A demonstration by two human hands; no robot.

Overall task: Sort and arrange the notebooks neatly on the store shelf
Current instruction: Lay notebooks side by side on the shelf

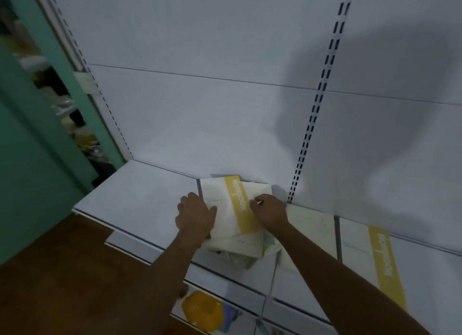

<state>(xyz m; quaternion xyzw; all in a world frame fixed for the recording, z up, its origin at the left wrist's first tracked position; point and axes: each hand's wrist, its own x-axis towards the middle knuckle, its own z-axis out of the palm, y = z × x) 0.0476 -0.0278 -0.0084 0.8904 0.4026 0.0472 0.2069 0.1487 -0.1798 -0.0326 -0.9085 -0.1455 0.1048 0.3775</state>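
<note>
We see a smooth white shelf (140,192) of flat metal panels, backed by a plain white wall panel (200,109) with two slotted uprights running up it. On the shelf, close to the back panel, lies an untidy pile of notebooks (237,244): thin, rectangular, pale cream covers, fanned out at different angles so their corners stick out below one another. The top notebook (225,204) carries a broad yellow band with white lettering along its length (the print is too blurred for us to read).

The left hand (195,216) lies palm down on the left edge of the top notebook, fingers loosely curled over the cover and thumb spread, pressing rather than grasping. The right hand (268,209) rests on the right side of the same cover, fingers bent inward as if pinching its edge; whether it truly grips the cover we cannot tell.

To the right, apart from the pile, a second banded notebook (370,257) lies flat on the shelf, with a plain pale one (312,224) between it and the pile. We count two yellow-banded covers in all; the number in the pile is unclear, at least three. A lower shelf holds a yellow object (200,309), blurred. Left of the shelving are a teal panel (32,172) and a brown wooden floor (62,272).
</note>
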